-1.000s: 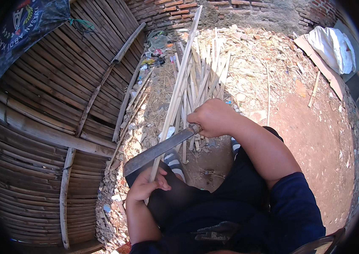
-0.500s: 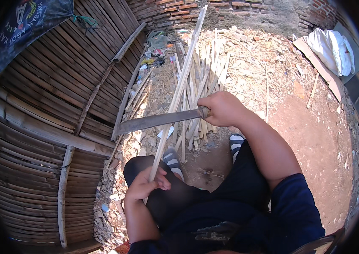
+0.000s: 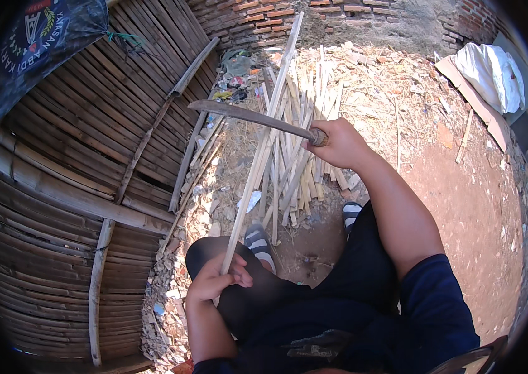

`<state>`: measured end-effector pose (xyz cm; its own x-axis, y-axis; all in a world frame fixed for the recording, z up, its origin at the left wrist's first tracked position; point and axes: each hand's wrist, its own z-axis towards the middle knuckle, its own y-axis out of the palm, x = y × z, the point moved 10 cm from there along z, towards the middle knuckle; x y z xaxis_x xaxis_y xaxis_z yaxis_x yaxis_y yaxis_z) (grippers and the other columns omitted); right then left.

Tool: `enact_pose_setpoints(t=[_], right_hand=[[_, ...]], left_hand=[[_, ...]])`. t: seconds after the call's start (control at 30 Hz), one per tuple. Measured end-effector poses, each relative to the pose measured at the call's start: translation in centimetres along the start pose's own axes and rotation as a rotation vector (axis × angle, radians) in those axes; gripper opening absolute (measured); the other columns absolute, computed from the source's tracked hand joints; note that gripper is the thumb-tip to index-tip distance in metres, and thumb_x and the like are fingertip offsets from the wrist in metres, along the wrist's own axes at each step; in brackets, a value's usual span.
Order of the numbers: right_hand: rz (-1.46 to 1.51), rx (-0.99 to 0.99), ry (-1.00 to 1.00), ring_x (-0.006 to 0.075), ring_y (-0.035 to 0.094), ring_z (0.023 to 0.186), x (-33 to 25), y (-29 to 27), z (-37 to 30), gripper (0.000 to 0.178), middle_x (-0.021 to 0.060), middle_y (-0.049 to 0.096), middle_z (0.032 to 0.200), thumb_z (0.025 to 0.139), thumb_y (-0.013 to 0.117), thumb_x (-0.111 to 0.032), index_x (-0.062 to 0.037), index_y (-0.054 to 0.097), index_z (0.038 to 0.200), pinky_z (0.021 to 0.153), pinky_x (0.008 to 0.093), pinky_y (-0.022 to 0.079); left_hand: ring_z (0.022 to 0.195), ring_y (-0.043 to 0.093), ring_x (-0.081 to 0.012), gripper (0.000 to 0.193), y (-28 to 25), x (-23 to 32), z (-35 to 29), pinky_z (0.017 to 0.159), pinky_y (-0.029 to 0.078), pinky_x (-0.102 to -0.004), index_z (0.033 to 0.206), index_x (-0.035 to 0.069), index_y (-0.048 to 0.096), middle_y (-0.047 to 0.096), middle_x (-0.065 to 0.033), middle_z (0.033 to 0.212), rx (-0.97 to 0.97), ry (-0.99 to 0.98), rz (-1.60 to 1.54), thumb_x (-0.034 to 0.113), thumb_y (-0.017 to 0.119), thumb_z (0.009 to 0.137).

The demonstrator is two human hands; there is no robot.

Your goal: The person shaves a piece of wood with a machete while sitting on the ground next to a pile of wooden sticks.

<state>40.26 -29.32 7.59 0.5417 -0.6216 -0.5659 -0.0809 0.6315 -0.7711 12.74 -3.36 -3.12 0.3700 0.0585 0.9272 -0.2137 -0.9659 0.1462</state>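
My left hand is closed round the near end of a long, pale bamboo strip, resting by my left knee. The strip slants up and away, its far end near the brick wall. In my right hand is the handle of a machete, its long dark blade pointing left across the strip. Whether the blade touches the strip, I cannot tell. Beyond my feet lies a loose heap of cut bamboo strips, partly behind the held strip and the blade.
A slatted bamboo wall stands close on my left. Across the far side runs a brick wall. Rubble and straw cover the ground around the heap. At far right, a white sack lies by a brown board.
My right hand has moved the machete farther away along the strip, and the blade's tip has swung up and away. My left hand still grips the strip in nearly the same place.
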Motion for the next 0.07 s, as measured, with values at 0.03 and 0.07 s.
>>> enact_pose_setpoints(t=[0.03, 0.07], right_hand=[[-0.024, -0.04, -0.071, 0.0403, 0.07, 0.087, -1.5, 0.8, -0.4, 0.04, 0.0206, 0.071, 0.085, 0.084, 0.077, -0.042, -0.0099, 0.072, 0.107, 0.08, 0.0476, 0.056], [-0.09, -0.155, -0.161, 0.0398, 0.071, 0.091, -3.4, 2.1, -1.0, 0.044, 0.0238, 0.071, 0.09, 0.083, 0.078, -0.04, -0.0075, 0.073, 0.111, 0.083, 0.0483, 0.056]], left_hand=[[0.096, 0.072, -0.0317, 0.046, 0.0, -0.2, 0.0, 0.087, 0.057, -0.0397, 0.126, -0.003, 0.052, 0.071, -0.0212, 0.1, -0.019, 0.01, -0.003, -0.01, 0.047, 0.081], [0.097, 0.072, -0.0327, 0.047, -0.1, -0.3, 0.1, 0.088, 0.057, -0.0401, 0.127, -0.002, 0.052, 0.072, -0.0222, 0.101, -0.038, 0.025, -0.031, -0.009, 0.048, 0.081]])
